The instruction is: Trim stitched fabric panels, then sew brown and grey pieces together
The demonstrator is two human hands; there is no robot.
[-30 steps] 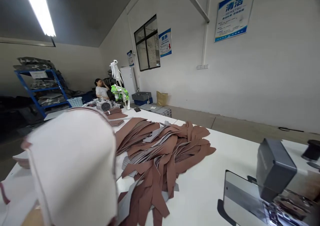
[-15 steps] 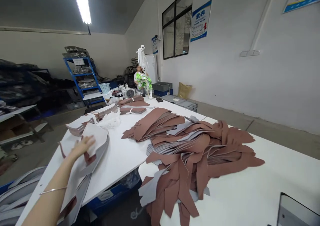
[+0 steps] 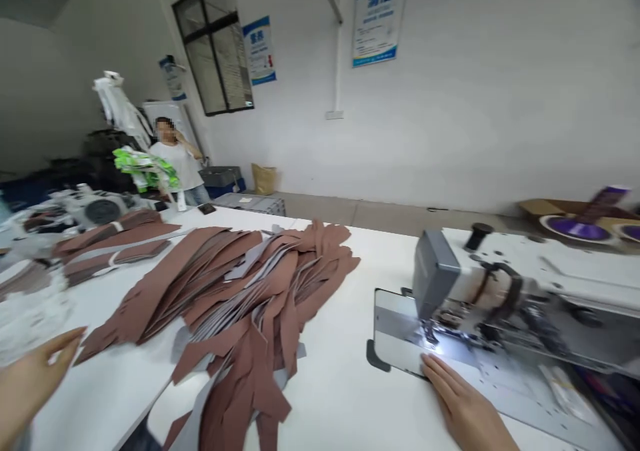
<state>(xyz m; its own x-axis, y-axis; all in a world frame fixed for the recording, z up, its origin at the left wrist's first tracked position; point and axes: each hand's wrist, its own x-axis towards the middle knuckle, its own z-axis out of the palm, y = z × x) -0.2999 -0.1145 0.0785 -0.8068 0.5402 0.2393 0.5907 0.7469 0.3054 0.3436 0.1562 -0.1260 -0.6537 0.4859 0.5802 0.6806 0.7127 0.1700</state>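
My left hand (image 3: 43, 374) is at the lower left, its fingers stretched out close to the pointed ends of a heap of brown strips (image 3: 165, 284). I see nothing in it. The strips are cut flat, with grey undersides, and lie loosely fanned. On the right, my right hand (image 3: 463, 401) rests with fingers extended on the front edge of the sewing machine's metal bed (image 3: 400, 351), holding nothing. Just beyond its fingertips are the lit needle and presser foot (image 3: 429, 334) of the sewing machine (image 3: 480, 271). No fabric shows under the foot.
Tied brown bundles (image 3: 120, 238) and white crumpled material (image 3: 35, 311) lie on the white table (image 3: 335, 398) at left. A person (image 3: 177, 161) is at the far end near another machine (image 3: 100, 208). Thread cones (image 3: 580, 228) stand behind my machine; a black phone (image 3: 206, 208) lies farther back.
The view has swung right, bringing the sewing machine and my right hand into sight. My left hand has come off the pale stacked pieces at left, which are now out of view.
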